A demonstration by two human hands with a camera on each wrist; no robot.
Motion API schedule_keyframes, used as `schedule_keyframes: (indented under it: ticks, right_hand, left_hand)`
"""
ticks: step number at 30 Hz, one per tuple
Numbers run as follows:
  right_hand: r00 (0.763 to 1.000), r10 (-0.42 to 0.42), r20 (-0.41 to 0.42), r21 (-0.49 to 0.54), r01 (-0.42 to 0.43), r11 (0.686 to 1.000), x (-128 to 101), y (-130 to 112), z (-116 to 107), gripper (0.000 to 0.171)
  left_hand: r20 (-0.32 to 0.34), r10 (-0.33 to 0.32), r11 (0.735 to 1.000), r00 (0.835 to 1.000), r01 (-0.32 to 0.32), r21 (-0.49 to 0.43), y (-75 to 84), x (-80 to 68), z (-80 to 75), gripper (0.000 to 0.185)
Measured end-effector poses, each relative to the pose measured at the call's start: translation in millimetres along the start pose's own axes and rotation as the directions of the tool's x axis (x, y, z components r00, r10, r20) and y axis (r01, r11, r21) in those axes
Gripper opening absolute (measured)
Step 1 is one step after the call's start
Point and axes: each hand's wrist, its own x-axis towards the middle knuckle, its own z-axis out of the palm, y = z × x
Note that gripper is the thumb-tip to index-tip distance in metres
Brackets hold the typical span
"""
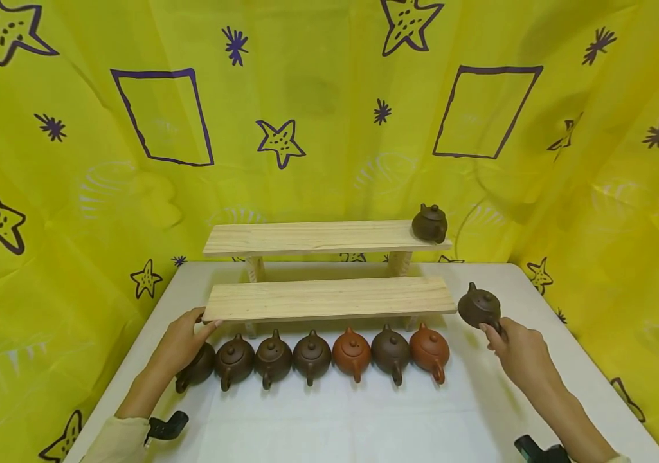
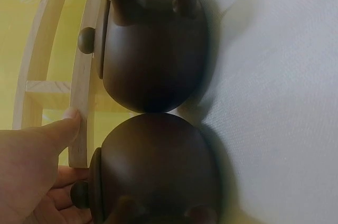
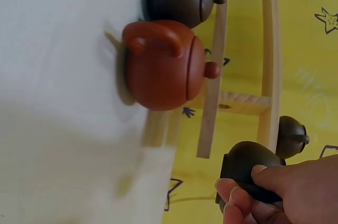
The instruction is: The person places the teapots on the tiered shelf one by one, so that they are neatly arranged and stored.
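one dark teapot (image 1: 478, 306) just ahead of right hand (image 1: 520, 352), handle (image 1: 499, 329) pinched

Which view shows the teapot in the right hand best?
The head view: the spout and lid of the teapot show plainly, the right hand covering little of it. The right wrist view shows it larger, but sideways and partly behind the hand. The left wrist view lacks it.

Dk brn teapot (image 1: 479, 307) upright in R hand (image 1: 521, 352), nr lower wd shelf (image 1: 329, 299), L end in L hand (image 1: 180, 341).
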Motion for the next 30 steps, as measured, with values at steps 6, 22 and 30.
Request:
schedule_keyframes:
  ticks: [6, 22, 30]
  right_hand:
    - [0.999, 0.013, 0.03, 0.012, -0.014, 1.0, 8.7, -14.7, -4.4, 0.032]
    - [0.997, -0.056, 0.045, 0.041, 0.054, 0.998, 38.7, -68.1, -10.7, 0.032]
    - [0.993, -0.112, 0.029, 0.051, 0.111, 0.993, 64.9, -96.1, -14.1, 0.03]
  left_hand:
    - [0.003, -0.005, 1.0, 1.0, 0.005, 0.002, 0.4, -0.9, -0.3, 0.059]
    - [0.004, -0.011, 1.0, 1.0, 0.011, 0.02, -0.4, -0.5, -0.6, 0.059]
    - [0.012, -0.011, 1.0, 1.0, 0.011, 0.015, 1.9, -0.6, -1.4, 0.06]
